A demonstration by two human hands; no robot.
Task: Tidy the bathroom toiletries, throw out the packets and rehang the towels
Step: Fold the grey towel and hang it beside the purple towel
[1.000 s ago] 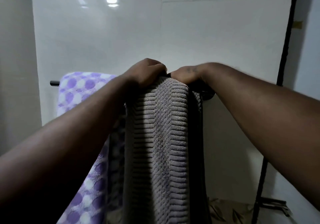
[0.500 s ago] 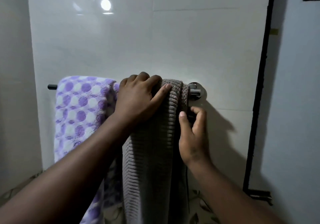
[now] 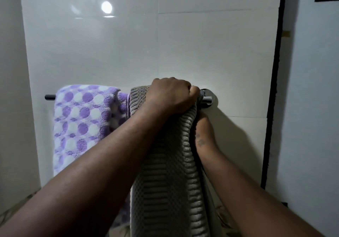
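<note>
Grey towel [image 3: 165, 191], purple towel [image 3: 82, 119]: two on rail [image 3: 49, 97]; left hand [image 3: 170, 95] grips grey.

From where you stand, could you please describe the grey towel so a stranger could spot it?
A towel rail runs along the white tiled wall. The grey towel hangs at its right end, by the chrome mount. It is plain and ribbed, unlike the purple spotted towel beside it.

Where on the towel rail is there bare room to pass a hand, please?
Only the bare stub of rail left of the dotted towel, and a sliver between the grey towel and the chrome mount. The towels abut mid-rail.
</note>
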